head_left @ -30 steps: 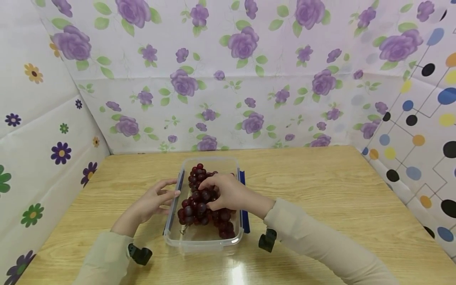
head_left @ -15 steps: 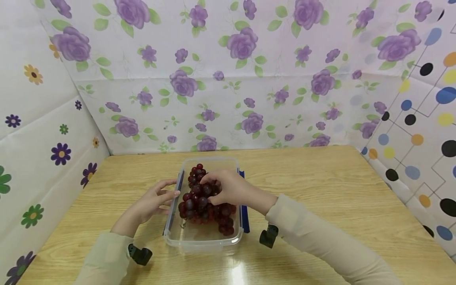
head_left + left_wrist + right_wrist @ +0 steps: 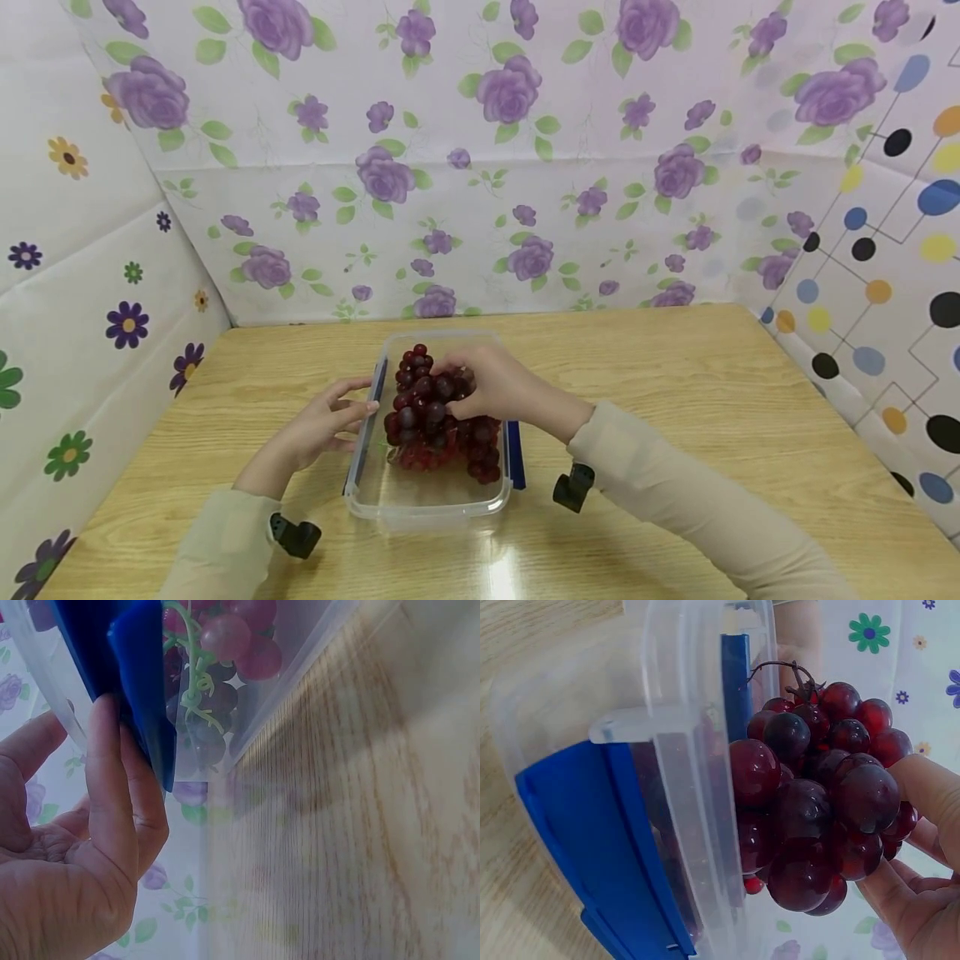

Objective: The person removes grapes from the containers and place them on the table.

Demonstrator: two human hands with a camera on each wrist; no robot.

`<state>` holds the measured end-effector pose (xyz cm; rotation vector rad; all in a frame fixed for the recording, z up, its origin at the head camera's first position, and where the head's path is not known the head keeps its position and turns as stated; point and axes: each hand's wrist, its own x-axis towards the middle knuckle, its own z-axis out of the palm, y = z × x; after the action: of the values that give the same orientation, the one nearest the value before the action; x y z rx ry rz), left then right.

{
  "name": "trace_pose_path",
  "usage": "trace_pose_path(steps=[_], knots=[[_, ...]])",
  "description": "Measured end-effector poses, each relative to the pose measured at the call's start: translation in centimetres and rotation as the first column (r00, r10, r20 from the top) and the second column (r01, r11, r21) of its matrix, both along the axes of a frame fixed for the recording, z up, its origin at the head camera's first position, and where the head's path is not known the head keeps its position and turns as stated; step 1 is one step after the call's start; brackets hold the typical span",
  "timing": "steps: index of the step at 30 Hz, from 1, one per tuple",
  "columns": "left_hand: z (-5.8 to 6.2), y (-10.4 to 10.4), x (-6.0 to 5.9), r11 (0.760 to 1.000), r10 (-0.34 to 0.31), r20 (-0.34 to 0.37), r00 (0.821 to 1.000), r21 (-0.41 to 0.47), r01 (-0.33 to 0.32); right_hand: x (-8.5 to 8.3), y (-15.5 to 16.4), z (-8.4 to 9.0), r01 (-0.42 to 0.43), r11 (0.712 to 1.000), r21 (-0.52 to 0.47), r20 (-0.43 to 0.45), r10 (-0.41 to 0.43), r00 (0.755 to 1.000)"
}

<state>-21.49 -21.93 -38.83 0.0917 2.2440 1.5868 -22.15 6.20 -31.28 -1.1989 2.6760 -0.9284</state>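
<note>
Dark red grape bunch (image 3: 438,417), round glossy berries on a thin green-brown stem, gripped by the right hand (image 3: 498,387) with fingers curled over its top and side. Held partly lifted inside the clear rectangular plastic container (image 3: 427,508), over the container's middle and far half. Long axis of the bunch running from the container's far end toward its near end, the stem end showing at the near side in the right wrist view. Container smooth and see-through, with rounded corners and blue latch flaps (image 3: 514,454) along its long sides, long axis pointing away from the person. Left hand (image 3: 322,425) against the container's left wall, fingers pressing its blue flap, lightly bent. Container resting on the light wood-grain desk (image 3: 675,392). No readable writing anywhere.
</note>
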Motion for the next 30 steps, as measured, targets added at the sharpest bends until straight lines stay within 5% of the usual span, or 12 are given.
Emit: trace_pose_path(steps=[30], knots=[[0.3,-0.2,-0.1,0.999,-0.036,0.004,0.999,-0.003,0.036,-0.3,1.6,3.0,0.105,0.991,-0.08,0.039,-0.103,0.994]])
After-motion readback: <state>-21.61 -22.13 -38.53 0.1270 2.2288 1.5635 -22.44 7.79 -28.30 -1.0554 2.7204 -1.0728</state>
